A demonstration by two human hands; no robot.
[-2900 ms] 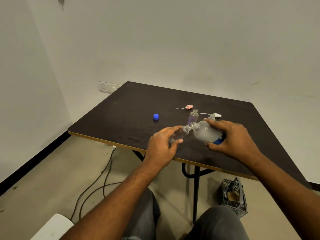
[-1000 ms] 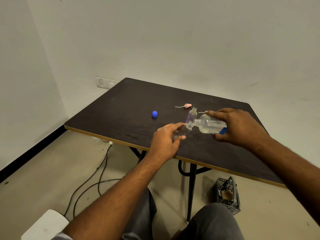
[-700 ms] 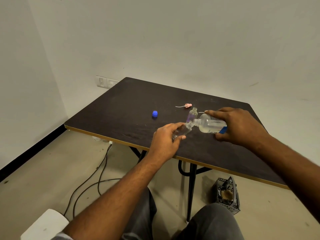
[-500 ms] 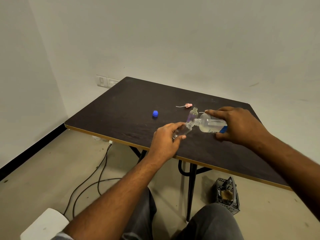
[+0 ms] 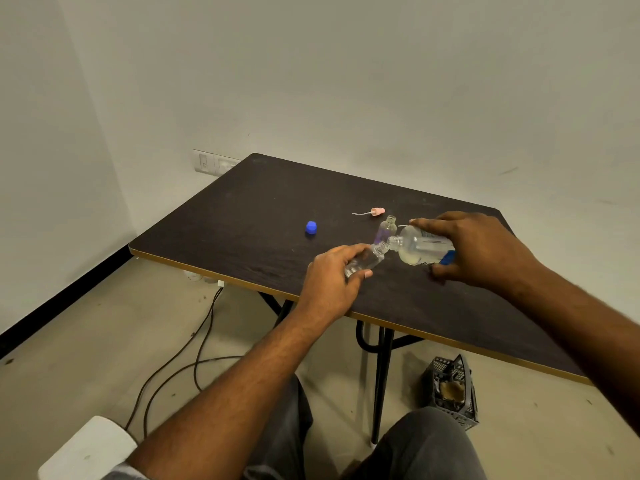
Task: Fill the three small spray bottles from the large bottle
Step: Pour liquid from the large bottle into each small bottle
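My right hand [image 5: 478, 249] grips the large clear bottle [image 5: 420, 249], tipped on its side with its mouth pointing left. Its open neck meets the mouth of a small clear spray bottle [image 5: 365, 260], which my left hand [image 5: 330, 282] holds tilted above the dark table [image 5: 242, 223]. A second small bottle [image 5: 388, 228] with a purple tint stands upright and uncapped just behind them. A pink spray head [image 5: 375, 212] with its thin tube lies further back. The large bottle's blue cap [image 5: 311, 227] sits on the table to the left. A third small bottle is hidden from view.
A white tube end [image 5: 402, 226] shows beside my right hand's fingers. Under the table a black mesh basket [image 5: 452, 389] stands on the floor, and cables [image 5: 180, 355] run across it to the left. A wall socket [image 5: 214, 163] sits behind the table's far left corner.
Since the oldest frame both hands have lifted slightly and the large bottle has tipped flatter toward the small bottle. Over the last second the hands and bottles barely move.
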